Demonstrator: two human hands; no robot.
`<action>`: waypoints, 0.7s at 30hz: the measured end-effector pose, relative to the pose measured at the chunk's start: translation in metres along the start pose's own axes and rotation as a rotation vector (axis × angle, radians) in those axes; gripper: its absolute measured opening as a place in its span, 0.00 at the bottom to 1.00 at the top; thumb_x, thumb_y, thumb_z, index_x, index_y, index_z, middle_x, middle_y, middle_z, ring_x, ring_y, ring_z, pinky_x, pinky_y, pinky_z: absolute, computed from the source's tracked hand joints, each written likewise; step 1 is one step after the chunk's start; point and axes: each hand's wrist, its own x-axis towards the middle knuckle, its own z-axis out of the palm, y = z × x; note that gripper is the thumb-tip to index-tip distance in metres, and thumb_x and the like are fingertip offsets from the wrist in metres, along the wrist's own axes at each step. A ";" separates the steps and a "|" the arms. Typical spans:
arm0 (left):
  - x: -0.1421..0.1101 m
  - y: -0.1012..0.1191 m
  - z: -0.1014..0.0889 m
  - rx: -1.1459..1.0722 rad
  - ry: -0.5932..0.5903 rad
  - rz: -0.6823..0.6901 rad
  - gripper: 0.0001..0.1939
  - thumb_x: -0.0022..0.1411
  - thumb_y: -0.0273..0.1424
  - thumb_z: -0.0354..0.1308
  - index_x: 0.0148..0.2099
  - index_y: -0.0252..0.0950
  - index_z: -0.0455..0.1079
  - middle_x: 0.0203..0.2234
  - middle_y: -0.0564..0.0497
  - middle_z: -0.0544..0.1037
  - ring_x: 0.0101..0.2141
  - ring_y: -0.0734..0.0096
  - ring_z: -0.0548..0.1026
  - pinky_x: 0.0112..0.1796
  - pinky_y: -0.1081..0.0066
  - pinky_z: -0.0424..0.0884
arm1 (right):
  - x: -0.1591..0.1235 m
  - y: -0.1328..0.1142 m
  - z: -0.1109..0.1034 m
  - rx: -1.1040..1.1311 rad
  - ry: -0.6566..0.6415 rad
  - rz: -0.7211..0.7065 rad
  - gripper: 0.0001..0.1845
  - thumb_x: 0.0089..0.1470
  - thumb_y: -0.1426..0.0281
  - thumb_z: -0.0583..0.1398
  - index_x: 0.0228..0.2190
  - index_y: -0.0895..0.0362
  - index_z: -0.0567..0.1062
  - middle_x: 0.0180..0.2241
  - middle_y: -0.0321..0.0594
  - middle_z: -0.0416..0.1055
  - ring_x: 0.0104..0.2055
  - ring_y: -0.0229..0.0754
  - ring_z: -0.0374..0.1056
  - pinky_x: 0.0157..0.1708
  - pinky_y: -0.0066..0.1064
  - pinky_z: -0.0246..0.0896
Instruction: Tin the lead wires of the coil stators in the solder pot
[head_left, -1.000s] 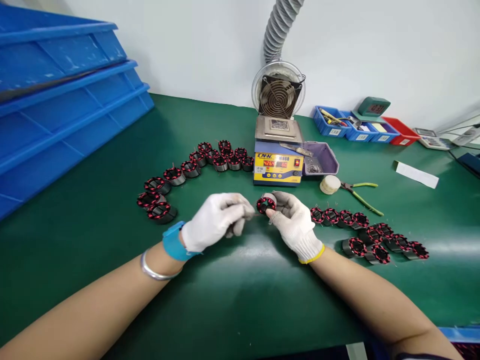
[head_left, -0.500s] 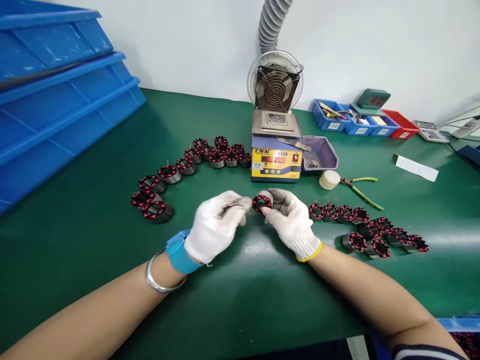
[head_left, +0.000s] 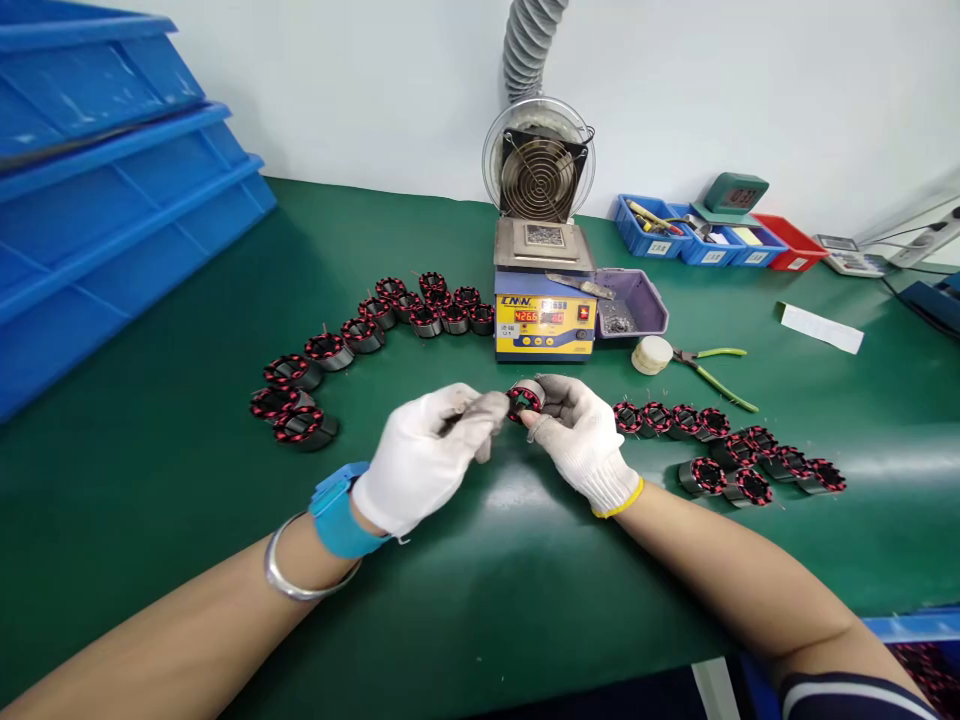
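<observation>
Both my hands wear white knit gloves and meet over the green mat in the middle of the view. My right hand point(head_left: 581, 440) is closed around a small stator coil point(head_left: 525, 397), a grey metal ring wound with red wire. My left hand point(head_left: 427, 455) is pinched at the left side of that coil, its fingertips touching it; what it pinches is too small to make out. A blue wrist strap and a metal bangle sit on my left wrist.
Rows of the same coils lie at the left point(head_left: 300, 385) and right point(head_left: 731, 455). Behind my hands stand a yellow solder pot point(head_left: 544, 320), a fume fan point(head_left: 538, 175), a purple tray point(head_left: 637, 305), pliers point(head_left: 712, 365) and small bins point(head_left: 705, 240). Stacked blue crates point(head_left: 97, 200) fill the far left.
My hands stay together on the coil, with the left fingers shifting slightly against it. The camera has drifted, so everything sits a little to the left and higher.
</observation>
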 end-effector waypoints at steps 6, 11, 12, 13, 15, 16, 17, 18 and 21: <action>0.006 -0.020 -0.004 -0.273 0.322 -0.071 0.19 0.64 0.46 0.50 0.30 0.37 0.66 0.18 0.54 0.70 0.17 0.75 0.66 0.17 0.74 0.60 | -0.003 -0.022 -0.003 -0.036 0.011 -0.019 0.24 0.39 0.64 0.67 0.40 0.57 0.71 0.35 0.40 0.75 0.30 0.39 0.70 0.27 0.32 0.71; 0.018 -0.036 0.006 -0.207 0.057 -0.200 0.23 0.61 0.51 0.52 0.33 0.34 0.67 0.20 0.51 0.73 0.19 0.74 0.69 0.21 0.73 0.65 | 0.028 -0.073 -0.019 -0.437 0.022 -0.260 0.22 0.43 0.64 0.65 0.42 0.57 0.72 0.36 0.40 0.75 0.35 0.42 0.72 0.34 0.35 0.71; 0.019 -0.037 0.008 -0.206 0.010 -0.219 0.24 0.59 0.52 0.52 0.33 0.33 0.66 0.21 0.51 0.73 0.19 0.73 0.69 0.22 0.73 0.66 | 0.043 -0.087 -0.022 -0.593 0.039 -0.332 0.20 0.44 0.64 0.64 0.41 0.56 0.73 0.36 0.39 0.75 0.36 0.43 0.71 0.37 0.37 0.71; 0.020 -0.038 0.009 -0.209 -0.026 -0.232 0.25 0.58 0.53 0.53 0.33 0.33 0.66 0.21 0.51 0.73 0.19 0.73 0.69 0.22 0.73 0.65 | 0.060 -0.102 -0.024 -0.769 0.059 -0.399 0.18 0.45 0.65 0.63 0.41 0.56 0.74 0.37 0.39 0.75 0.38 0.44 0.71 0.41 0.39 0.70; 0.020 -0.039 0.010 -0.215 -0.072 -0.237 0.25 0.57 0.54 0.54 0.34 0.33 0.66 0.22 0.51 0.73 0.21 0.73 0.70 0.23 0.72 0.66 | 0.100 -0.130 -0.024 -1.101 0.130 -0.496 0.16 0.48 0.65 0.62 0.40 0.55 0.74 0.38 0.40 0.74 0.43 0.49 0.69 0.45 0.44 0.67; 0.020 -0.040 0.010 -0.210 -0.092 -0.230 0.25 0.57 0.53 0.55 0.35 0.33 0.66 0.23 0.51 0.73 0.21 0.73 0.70 0.24 0.72 0.66 | 0.120 -0.142 -0.023 -1.243 0.152 -0.519 0.16 0.49 0.65 0.61 0.41 0.55 0.74 0.39 0.42 0.73 0.45 0.51 0.69 0.46 0.46 0.65; 0.020 -0.041 0.010 -0.201 -0.108 -0.220 0.24 0.57 0.52 0.55 0.36 0.33 0.67 0.23 0.51 0.73 0.22 0.73 0.70 0.25 0.72 0.66 | 0.140 -0.152 -0.020 -1.367 0.164 -0.523 0.17 0.49 0.66 0.61 0.42 0.56 0.74 0.41 0.44 0.73 0.46 0.53 0.68 0.47 0.47 0.64; 0.020 -0.043 0.010 -0.190 -0.120 -0.209 0.23 0.57 0.50 0.56 0.36 0.33 0.67 0.24 0.51 0.73 0.23 0.73 0.70 0.25 0.72 0.66 | 0.158 -0.160 -0.017 -1.478 0.159 -0.518 0.18 0.50 0.66 0.61 0.43 0.57 0.74 0.42 0.46 0.72 0.47 0.54 0.67 0.47 0.48 0.64; 0.020 -0.049 0.010 -0.156 -0.153 -0.181 0.20 0.58 0.47 0.56 0.39 0.33 0.68 0.26 0.50 0.74 0.25 0.73 0.70 0.27 0.71 0.67 | 0.197 -0.169 -0.003 -1.736 0.112 -0.510 0.20 0.50 0.67 0.61 0.46 0.61 0.73 0.44 0.52 0.71 0.47 0.56 0.67 0.46 0.48 0.64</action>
